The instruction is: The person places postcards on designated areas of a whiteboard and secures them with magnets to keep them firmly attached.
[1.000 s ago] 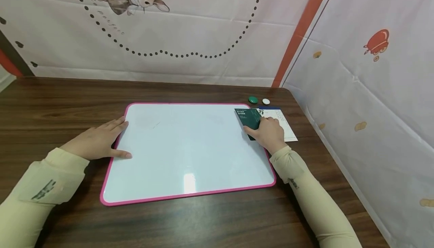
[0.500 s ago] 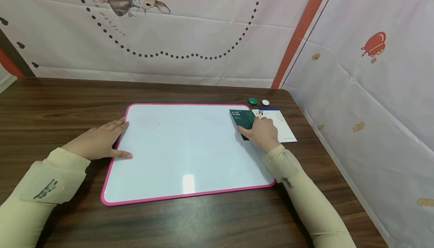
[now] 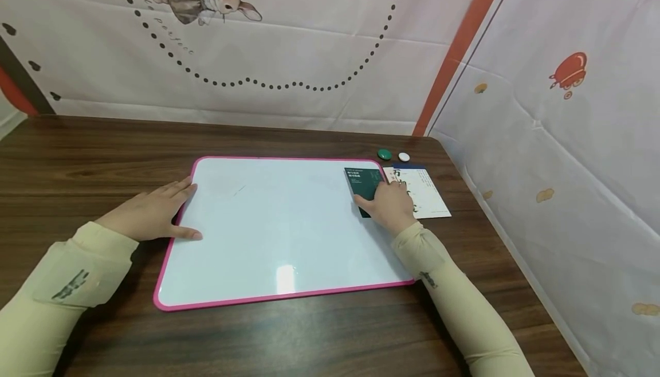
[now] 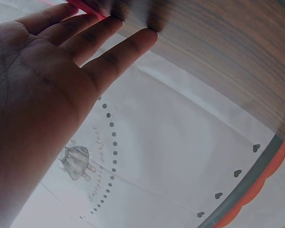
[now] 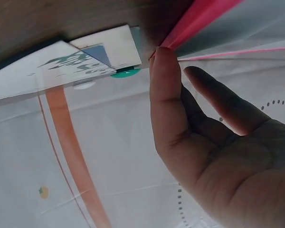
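A pink-rimmed whiteboard lies flat on the dark wooden table. My left hand rests flat at the board's left rim, fingers straight, thumb along the near side; the left wrist view shows this hand with its fingers extended onto the pink rim. My right hand presses with straight fingers on a dark green card at the board's far right corner. In the right wrist view that hand touches the pink rim. A white card with a blue strip lies just right of the board.
A green round magnet and a white one sit behind the cards; the green magnet also shows in the right wrist view. Printed fabric walls close in the back and the right side. The table's right edge runs close to the white card.
My right hand has slid the green card leftward, off the white card and further onto the whiteboard. The left hand has stayed in place.
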Available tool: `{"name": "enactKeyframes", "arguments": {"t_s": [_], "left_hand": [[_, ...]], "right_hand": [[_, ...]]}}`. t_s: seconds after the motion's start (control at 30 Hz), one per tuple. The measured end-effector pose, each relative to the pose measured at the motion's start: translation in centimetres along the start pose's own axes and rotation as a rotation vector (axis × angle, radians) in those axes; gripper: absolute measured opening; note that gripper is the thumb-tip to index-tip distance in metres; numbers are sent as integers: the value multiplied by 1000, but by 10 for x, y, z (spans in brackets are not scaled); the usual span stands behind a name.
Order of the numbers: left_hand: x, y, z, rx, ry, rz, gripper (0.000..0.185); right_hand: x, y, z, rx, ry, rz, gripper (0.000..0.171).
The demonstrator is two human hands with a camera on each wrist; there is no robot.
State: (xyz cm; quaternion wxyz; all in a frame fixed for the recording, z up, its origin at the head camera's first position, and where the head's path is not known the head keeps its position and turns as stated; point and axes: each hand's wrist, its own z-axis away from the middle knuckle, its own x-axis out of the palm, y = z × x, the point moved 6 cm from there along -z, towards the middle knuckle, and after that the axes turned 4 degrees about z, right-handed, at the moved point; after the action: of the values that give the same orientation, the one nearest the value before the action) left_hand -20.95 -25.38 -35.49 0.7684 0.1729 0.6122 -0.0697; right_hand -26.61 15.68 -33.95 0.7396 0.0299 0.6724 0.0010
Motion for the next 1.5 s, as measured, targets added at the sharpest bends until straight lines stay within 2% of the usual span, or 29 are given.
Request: {"name": "enactKeyframes", "arguments": {"t_s": [0.27, 0.5, 0.87, 1.17, 1.5], "left_hand": [[-1, -1, 1, -3, -2, -6, 119], [-1, 1, 0, 11, 6, -7, 117], [-1, 1, 1, 20, 15, -15, 117], [-1, 0, 1, 14, 21, -11, 117], [0, 0, 1, 10, 21, -17, 117]], "right_hand": [[3, -6, -2, 17, -34, 66, 92], [2, -9, 1, 17, -18, 63, 89], [6, -14, 4, -4, 8, 126, 91], [6, -15, 6, -5, 5, 136, 92], [7, -18, 6, -40, 45, 142, 87]]}}
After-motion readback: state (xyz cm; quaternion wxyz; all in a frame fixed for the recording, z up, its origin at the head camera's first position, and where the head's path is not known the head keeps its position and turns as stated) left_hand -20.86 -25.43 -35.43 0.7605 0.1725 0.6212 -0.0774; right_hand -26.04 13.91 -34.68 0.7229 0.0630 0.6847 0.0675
